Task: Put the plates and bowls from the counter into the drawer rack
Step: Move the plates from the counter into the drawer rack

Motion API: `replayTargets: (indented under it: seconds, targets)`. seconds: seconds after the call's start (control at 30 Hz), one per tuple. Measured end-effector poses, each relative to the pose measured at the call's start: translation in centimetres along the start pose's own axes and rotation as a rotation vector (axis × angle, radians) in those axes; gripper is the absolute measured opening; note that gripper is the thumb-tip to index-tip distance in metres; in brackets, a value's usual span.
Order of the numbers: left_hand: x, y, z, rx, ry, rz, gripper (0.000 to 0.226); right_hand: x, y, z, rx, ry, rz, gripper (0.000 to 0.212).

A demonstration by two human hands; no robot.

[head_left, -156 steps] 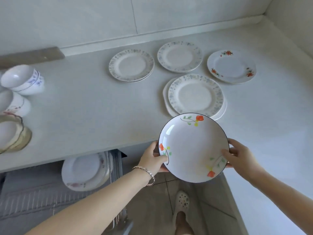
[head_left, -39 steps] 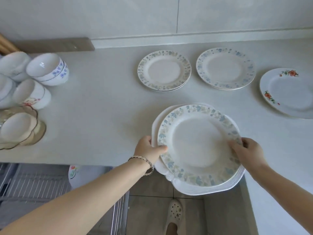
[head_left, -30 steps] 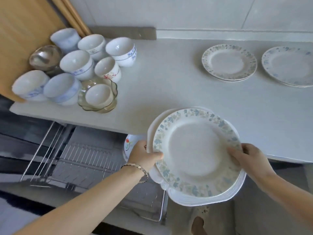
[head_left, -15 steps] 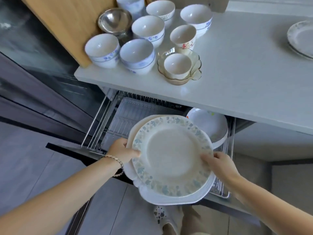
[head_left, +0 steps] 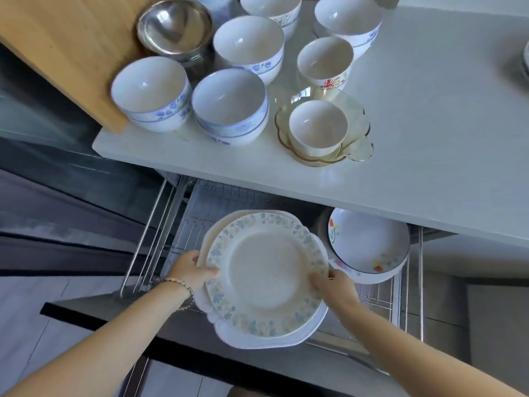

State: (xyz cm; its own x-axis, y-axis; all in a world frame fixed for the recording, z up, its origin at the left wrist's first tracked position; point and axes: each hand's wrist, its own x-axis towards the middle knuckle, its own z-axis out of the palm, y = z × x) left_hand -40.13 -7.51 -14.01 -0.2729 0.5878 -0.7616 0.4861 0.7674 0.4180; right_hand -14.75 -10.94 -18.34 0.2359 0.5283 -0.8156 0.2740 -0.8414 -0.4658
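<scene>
The stack of plates (head_left: 266,276) has left the bench (head_left: 429,138). A little over 1 second ago it was only being lifted at the near edge. Now it has been swung left and lowered until it hangs over the open drawer rack (head_left: 217,202).

Both hands are closed on it. The left hand (head_left: 190,270) grips the left rim with the thumb over the blue-leaf border. The right hand (head_left: 333,285) pinches the right rim in the same way. The patterned plate lies on top of at least 1 larger white scalloped plate, but I cannot count how many are beneath.

The stack is held nearly flat and looks to be clear of the wires. Just to its right, the flowered deep plate (head_left: 369,247) leans in the rack, with some other plates half hidden behind it. The 2 rims look close, perhaps overlapping from this angle, and I cannot tell whether they touch.

So the carry seems about finished and the setting-down is what remains. My guess is that the stack has to be tipped up on edge and eased into the free slots to the left of the flowered plate. It should be kept off that plate, since china on china chips easily.

There is plenty left to do. The bowls (head_left: 229,104) crowd the far left of the bench, untouched, along with a steel bowl (head_left: 174,27) and a small cup sitting in a glass dish (head_left: 355,144). The edge of 1 more plate (head_left: 526,64) shows at the far right.
</scene>
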Motion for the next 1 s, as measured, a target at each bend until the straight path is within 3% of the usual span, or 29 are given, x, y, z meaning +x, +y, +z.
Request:
replayTargets:
  seconds: [0.13,0.4,0.63,0.83,1.0]
  targets:
    - [4.9,0.4,-0.2,0.029,-0.014,0.011,0.024,3.4,-0.9,3.1,0.026,0.028,0.047,0.011]
    - [16.3,1.2,1.4,0.152,-0.078,0.109,0.027,11.8,-0.1,8.2,0.137,0.125,0.131,0.014]
    - [23.0,1.7,3.7,0.213,-0.101,0.245,0.033,16.3,0.9,9.7,0.179,0.297,0.094,0.025]
    - [25.2,2.1,5.5,0.213,-0.129,0.292,0.018,17.8,1.6,10.1,0.219,0.459,0.040,0.017]
    - [26.2,1.3,6.0,0.134,-0.097,0.235,0.037,17.9,1.5,10.7,0.324,0.497,0.006,0.019]
